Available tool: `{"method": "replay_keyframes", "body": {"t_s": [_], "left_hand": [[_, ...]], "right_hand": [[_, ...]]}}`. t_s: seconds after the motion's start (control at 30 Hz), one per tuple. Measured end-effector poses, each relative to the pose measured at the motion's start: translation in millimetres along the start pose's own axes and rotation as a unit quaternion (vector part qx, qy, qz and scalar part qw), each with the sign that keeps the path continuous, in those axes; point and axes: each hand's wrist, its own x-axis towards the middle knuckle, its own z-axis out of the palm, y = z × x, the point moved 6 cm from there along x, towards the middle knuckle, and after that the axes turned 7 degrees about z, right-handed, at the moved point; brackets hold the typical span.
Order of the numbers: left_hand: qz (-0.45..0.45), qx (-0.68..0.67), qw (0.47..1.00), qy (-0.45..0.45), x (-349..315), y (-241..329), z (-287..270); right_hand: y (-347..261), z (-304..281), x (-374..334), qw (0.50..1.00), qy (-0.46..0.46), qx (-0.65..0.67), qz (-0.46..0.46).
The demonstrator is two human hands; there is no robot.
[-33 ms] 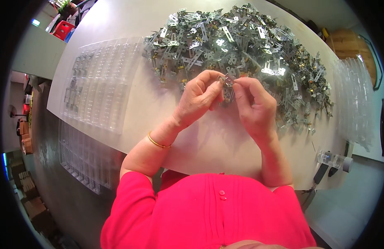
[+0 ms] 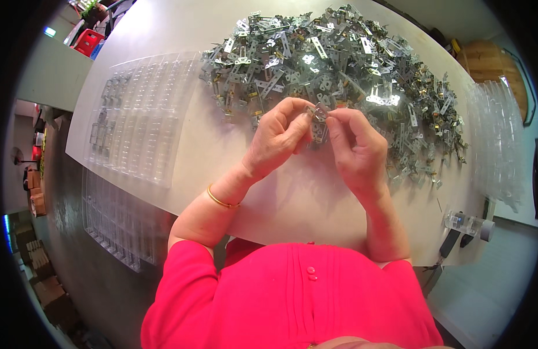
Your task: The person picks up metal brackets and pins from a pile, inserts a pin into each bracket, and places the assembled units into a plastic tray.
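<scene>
In front of the pile, my left hand [image 2: 281, 138] and my right hand [image 2: 359, 150] meet, both closed in a pinch. Between their fingertips is a small silvery metal bracket [image 2: 320, 111], gripped from both sides. Its exact shape is partly hidden by the fingers. Just beyond my hands lies a large heap of metal brackets [image 2: 315, 70], with flat slotted plates, bent pieces and some brass-coloured bits. To the left, a clear plastic tray [image 2: 158, 125] with rows of slots lies on the table [image 2: 208, 192]; several metal parts [image 2: 103, 134] sit in its leftmost slots.
More clear trays [image 2: 115, 218] stand below the table's left edge. A stack of clear trays [image 2: 495, 145] is at the right. Near the right front edge lies a clear bottle [image 2: 467, 224] beside a dark strap-like item [image 2: 449, 244]. A round wooden top [image 2: 492, 72] is at the far right.
</scene>
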Motion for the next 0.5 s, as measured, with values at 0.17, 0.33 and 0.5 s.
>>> {"method": "replay_keyframes", "body": {"t_s": [0.17, 0.33, 0.5], "left_hand": [[0.128, 0.103, 0.986, 0.037, 0, -9, -7], [0.275, 0.319, 0.906, 0.037, -8, 9, -1], [0.342, 0.355, 0.869, 0.045, -12, 15, 6]], "right_hand": [[-6, -1, -1, 0.999, 0.002, -0.047, -0.024], [-8, -2, -5, 0.998, -0.008, -0.063, 0.008], [-5, -3, -7, 0.999, -0.001, -0.014, 0.035]]}}
